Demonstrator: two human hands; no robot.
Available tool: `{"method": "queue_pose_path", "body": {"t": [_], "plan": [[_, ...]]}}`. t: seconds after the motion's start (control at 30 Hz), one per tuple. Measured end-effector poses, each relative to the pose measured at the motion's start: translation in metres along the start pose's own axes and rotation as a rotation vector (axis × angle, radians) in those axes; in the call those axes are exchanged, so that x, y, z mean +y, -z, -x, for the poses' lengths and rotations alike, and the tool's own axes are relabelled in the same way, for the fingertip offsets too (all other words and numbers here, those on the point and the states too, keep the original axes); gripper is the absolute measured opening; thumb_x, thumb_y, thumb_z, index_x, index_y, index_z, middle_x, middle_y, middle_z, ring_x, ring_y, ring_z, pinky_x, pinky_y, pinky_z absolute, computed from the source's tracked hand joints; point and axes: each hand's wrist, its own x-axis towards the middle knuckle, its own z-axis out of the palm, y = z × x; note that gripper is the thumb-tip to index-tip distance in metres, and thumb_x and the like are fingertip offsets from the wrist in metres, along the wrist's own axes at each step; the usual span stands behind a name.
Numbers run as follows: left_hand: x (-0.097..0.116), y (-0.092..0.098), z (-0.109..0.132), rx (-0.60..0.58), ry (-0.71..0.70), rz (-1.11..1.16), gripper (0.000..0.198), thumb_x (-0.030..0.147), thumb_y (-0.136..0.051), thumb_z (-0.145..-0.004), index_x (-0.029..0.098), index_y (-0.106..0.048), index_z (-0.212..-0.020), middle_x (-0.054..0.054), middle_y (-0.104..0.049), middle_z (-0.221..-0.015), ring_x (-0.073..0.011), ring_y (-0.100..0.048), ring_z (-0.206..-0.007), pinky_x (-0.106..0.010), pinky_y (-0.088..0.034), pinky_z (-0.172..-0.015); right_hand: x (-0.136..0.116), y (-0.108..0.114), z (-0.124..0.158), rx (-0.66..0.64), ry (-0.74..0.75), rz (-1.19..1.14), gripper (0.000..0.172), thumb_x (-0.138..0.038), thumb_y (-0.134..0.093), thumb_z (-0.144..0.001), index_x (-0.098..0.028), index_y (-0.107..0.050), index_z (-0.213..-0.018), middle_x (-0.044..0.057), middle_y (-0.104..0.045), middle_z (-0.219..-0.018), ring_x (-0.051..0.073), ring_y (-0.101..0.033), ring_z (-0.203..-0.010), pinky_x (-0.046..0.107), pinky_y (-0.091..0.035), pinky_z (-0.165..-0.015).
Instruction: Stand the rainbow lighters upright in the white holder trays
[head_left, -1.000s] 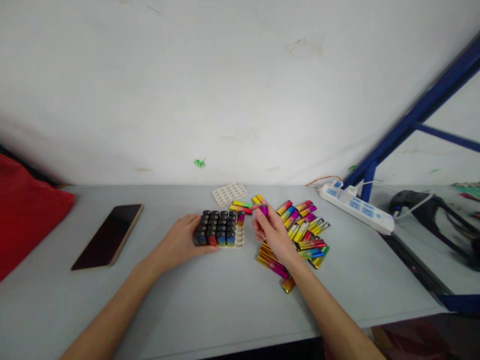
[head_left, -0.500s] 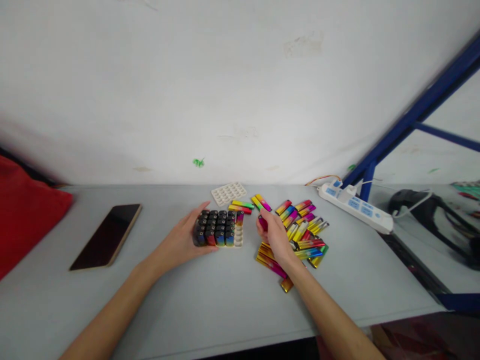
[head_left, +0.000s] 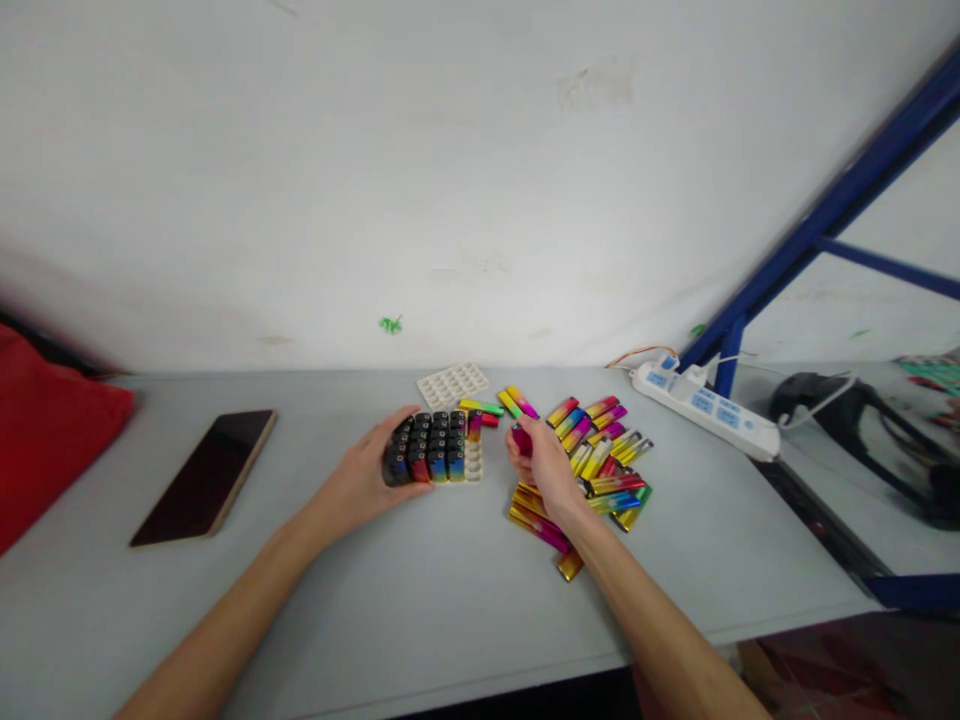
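Observation:
A block of upright lighter-shaped cases [head_left: 425, 447] stands in a white pocketed tray [head_left: 472, 470], black ends up and shiny coloured sides showing. My left hand [head_left: 373, 460] is wrapped round the block's left side, thumb in front and fingers behind. At the tray's back right stands one magenta-and-gold case [head_left: 474, 426]; the pockets in front of it are bare. Right of the tray, my right hand [head_left: 545, 460] is closed on a dark magenta case [head_left: 521, 440], most of it hidden by the fingers. Beneath and beside this hand lies a loose pile of shiny multicoloured cases [head_left: 598, 460].
A second white tray [head_left: 452, 384] lies behind the block, with a few cases [head_left: 480, 408] between. A phone [head_left: 206, 478] and red cloth [head_left: 52, 430] are at left. A power strip [head_left: 705, 408], blue metal frame [head_left: 795, 240] and black headgear-like object [head_left: 862, 430] are at right.
The view has shifted slightly. The left hand keeps its hold on the block, which looks tipped a little differently. The right hand still holds the magenta case in nearly the same place.

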Motion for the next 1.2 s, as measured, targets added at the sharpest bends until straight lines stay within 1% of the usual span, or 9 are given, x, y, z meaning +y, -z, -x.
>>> {"method": "queue_pose_path", "body": {"t": [0.1, 0.17, 0.27, 0.37, 0.43, 0.57, 0.73, 0.97, 1.2], "plan": [[-0.003, -0.003, 0.000, 0.026, -0.035, -0.001, 0.117, 0.051, -0.088, -0.076, 0.025, -0.023, -0.169, -0.016, -0.061, -0.156, -0.0377, -0.067, -0.135, -0.057, -0.056, -0.115, 0.002, -0.001, -0.001, -0.029, 0.090, 0.001, 0.065, -0.083, -0.046, -0.095, -0.022, -0.062, -0.076, -0.004, -0.042, -0.057, 0.012, -0.031, -0.048, 0.030, -0.023, -0.047], [-0.005, -0.004, 0.000, 0.049, -0.084, 0.009, 0.123, 0.052, -0.090, -0.074, 0.030, -0.018, -0.171, -0.014, -0.055, -0.163, -0.0381, -0.062, -0.142, -0.058, -0.054, -0.118, 0.006, -0.001, -0.002, -0.022, 0.214, 0.029, 0.065, -0.082, -0.043, -0.099, -0.022, -0.067, -0.088, -0.002, -0.050, -0.066, 0.015, -0.043, -0.056, 0.031, -0.035, -0.053], [-0.005, -0.003, -0.001, 0.035, -0.117, 0.025, 0.103, 0.054, -0.087, -0.077, 0.029, -0.038, -0.163, -0.013, -0.059, -0.160, -0.0367, -0.063, -0.140, -0.056, -0.053, -0.119, 0.011, 0.003, -0.003, 0.032, 0.358, 0.165, 0.053, -0.070, -0.041, -0.106, -0.024, -0.067, -0.103, 0.002, -0.062, -0.079, 0.020, -0.059, -0.075, 0.034, -0.050, -0.072], [-0.001, 0.000, -0.003, -0.010, -0.074, 0.064, 0.084, 0.056, -0.083, -0.081, 0.025, -0.052, -0.153, -0.011, -0.068, -0.149, -0.0332, -0.070, -0.131, -0.051, -0.055, -0.117, 0.012, 0.007, -0.003, 0.053, 0.439, 0.349, 0.039, -0.058, -0.049, -0.107, -0.024, -0.066, -0.110, 0.006, -0.072, -0.098, 0.023, -0.067, -0.093, 0.038, -0.054, -0.088], [0.001, 0.002, -0.003, -0.018, -0.043, 0.075, 0.085, 0.060, -0.083, -0.081, 0.025, -0.053, -0.153, -0.010, -0.070, -0.147, -0.0326, -0.071, -0.129, -0.050, -0.055, -0.117, 0.011, 0.008, -0.002, 0.024, 0.483, 0.440, 0.032, -0.052, -0.054, -0.106, -0.023, -0.067, -0.109, 0.009, -0.074, -0.107, 0.024, -0.069, -0.099, 0.039, -0.055, -0.092], [0.004, 0.004, -0.005, -0.032, -0.033, 0.057, 0.087, 0.064, -0.082, -0.079, 0.026, -0.054, -0.153, -0.009, -0.070, -0.147, -0.0327, -0.072, -0.128, -0.048, -0.056, -0.115, 0.010, 0.007, 0.000, 0.007, 0.540, 0.514, 0.023, -0.043, -0.055, -0.107, -0.023, -0.067, -0.112, 0.009, -0.076, -0.107, 0.023, -0.073, -0.097, 0.038, -0.059, -0.089], [0.003, 0.007, -0.004, -0.039, -0.049, 0.028, 0.086, 0.061, -0.082, -0.079, 0.026, -0.055, -0.153, -0.008, -0.070, -0.148, -0.0329, -0.072, -0.127, -0.047, -0.056, -0.115, 0.013, 0.008, -0.004, 0.014, 0.676, 0.625, 0.023, -0.036, -0.056, -0.108, -0.021, -0.068, -0.122, 0.012, -0.078, -0.114, 0.023, -0.076, -0.096, 0.038, -0.061, -0.092], [0.002, 0.007, -0.001, -0.048, -0.047, 0.038, 0.088, 0.061, -0.083, -0.078, 0.026, -0.054, -0.154, -0.008, -0.070, -0.148, -0.0332, -0.072, -0.129, -0.047, -0.056, -0.115, 0.007, 0.012, -0.002, -0.196, 0.815, 0.801, 0.028, -0.032, -0.052, -0.112, -0.023, -0.068, -0.133, 0.012, -0.076, -0.128, 0.025, -0.072, -0.119, 0.044, -0.058, -0.106], [0.005, 0.007, 0.001, -0.043, -0.098, 0.044, 0.083, 0.059, -0.081, -0.084, 0.028, -0.051, -0.156, -0.009, -0.067, -0.151, -0.0337, -0.068, -0.133, -0.051, -0.053, -0.119, 0.012, 0.013, -0.006, -0.144, 0.818, 0.825, 0.029, -0.030, -0.053, -0.112, -0.022, -0.067, -0.136, 0.013, -0.076, -0.130, 0.025, -0.073, -0.119, 0.043, -0.058, -0.105]]}}
